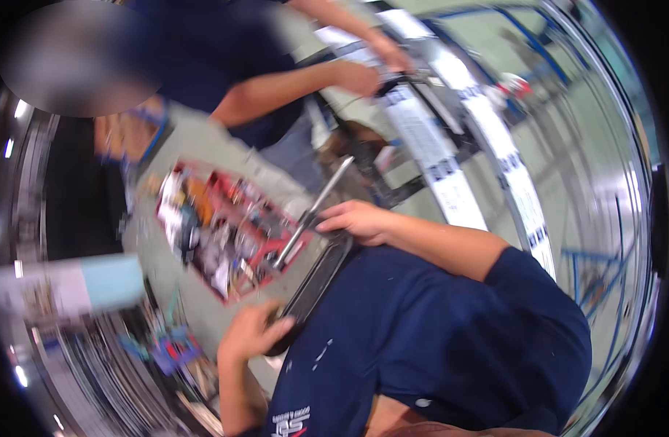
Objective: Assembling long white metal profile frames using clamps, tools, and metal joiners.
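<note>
Along the right of the view run two long pale beams [418, 131], the largest things here, with a co-worker's hands [356, 79] at the upper part of them. On the floor to the left of the co-worker sits a red tray [219, 191], crowded with small loose parts too blurred to name one by one.

Nearer, slanting across the front of the wearer's dark-blue shirt [466, 328], is a long dark piece [316, 280] — narrow, straight, and close against the cloth. It looks stiff and would probably turn end-heavy if taken by one end alone; a hand near each end, as the arms are placed here, seems the steadier hold. Its smooth face may slip under the fingers, though it does not look fragile.

Slimmer than that is a silver rod [329, 186], which angles out over the tray. It looks rigid and slick, best taken around its middle — near the dark fitting there.

The right hand [356, 221] has its fingers bent beside that fitting; whether they close on it, I cannot tell. The left hand [254, 329] lies at the dark piece's lower end, thumb toward it, its grip blurred and uncertain.
</note>
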`<move>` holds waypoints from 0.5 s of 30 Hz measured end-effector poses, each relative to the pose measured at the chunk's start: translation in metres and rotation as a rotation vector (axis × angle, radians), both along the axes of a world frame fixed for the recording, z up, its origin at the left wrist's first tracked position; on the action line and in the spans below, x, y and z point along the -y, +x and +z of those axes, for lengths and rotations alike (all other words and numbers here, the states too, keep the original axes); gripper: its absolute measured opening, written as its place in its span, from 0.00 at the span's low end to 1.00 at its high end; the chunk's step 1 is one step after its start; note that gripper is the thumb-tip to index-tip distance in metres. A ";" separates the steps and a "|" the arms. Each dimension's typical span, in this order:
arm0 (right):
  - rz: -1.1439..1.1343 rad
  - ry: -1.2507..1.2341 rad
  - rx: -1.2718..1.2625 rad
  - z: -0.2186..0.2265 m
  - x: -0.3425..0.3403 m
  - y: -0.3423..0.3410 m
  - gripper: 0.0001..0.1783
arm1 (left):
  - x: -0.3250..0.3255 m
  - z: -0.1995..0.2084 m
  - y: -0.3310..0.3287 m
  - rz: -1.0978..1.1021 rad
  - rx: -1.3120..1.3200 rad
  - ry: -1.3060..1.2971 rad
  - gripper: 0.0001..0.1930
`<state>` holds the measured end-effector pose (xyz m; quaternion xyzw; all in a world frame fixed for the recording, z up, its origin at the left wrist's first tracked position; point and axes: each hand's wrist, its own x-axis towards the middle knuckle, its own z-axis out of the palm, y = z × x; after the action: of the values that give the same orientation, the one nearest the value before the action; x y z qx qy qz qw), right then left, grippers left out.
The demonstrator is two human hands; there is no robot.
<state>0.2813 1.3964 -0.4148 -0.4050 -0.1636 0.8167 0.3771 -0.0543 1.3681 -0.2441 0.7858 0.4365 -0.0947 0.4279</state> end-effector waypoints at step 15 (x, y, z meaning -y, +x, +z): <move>-0.039 0.452 0.230 0.022 0.057 -0.176 0.28 | 0.073 -0.160 -0.044 0.740 0.509 0.343 0.24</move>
<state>0.1053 1.3393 -0.3930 -0.4036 -0.3761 0.7005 0.4527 -0.0986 1.2950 -0.4036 0.6350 0.5776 0.3327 0.3904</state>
